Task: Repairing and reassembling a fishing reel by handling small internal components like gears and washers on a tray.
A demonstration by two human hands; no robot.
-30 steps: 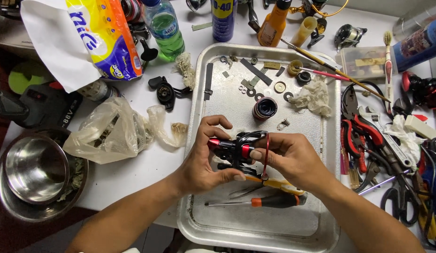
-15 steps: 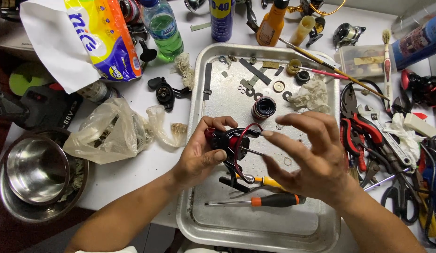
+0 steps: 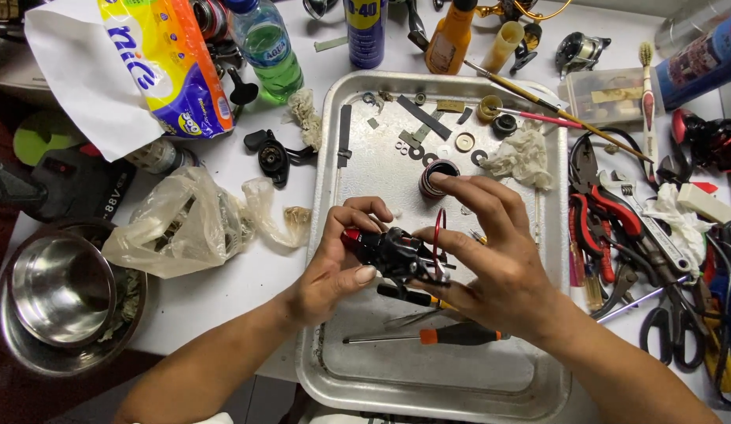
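Observation:
My left hand (image 3: 338, 263) grips a small black and red fishing reel body (image 3: 389, 250) over the middle of a metal tray (image 3: 334, 353). My right hand (image 3: 491, 251) is at the reel's right side, thumb and forefinger pinching a thin red ring part (image 3: 438, 228) against it while the other fingers spread upward. Just beyond the fingertips a dark spool (image 3: 436, 177) stands on the tray. Under the hands lie a yellow-and-black screwdriver (image 3: 413, 297) and an orange-and-black screwdriver (image 3: 436, 336).
Small washers, strips and a crumpled tissue (image 3: 522, 157) lie at the tray's far end. Pliers (image 3: 609, 212), scissors (image 3: 664, 338) and other tools crowd the right. A plastic bag (image 3: 185, 224), steel bowl (image 3: 59, 290), bottles and a spray can stand left and behind.
My right hand, spread open beside the reel half a second ago, has closed back onto its right side. The reel stays held in my left hand over the tray.

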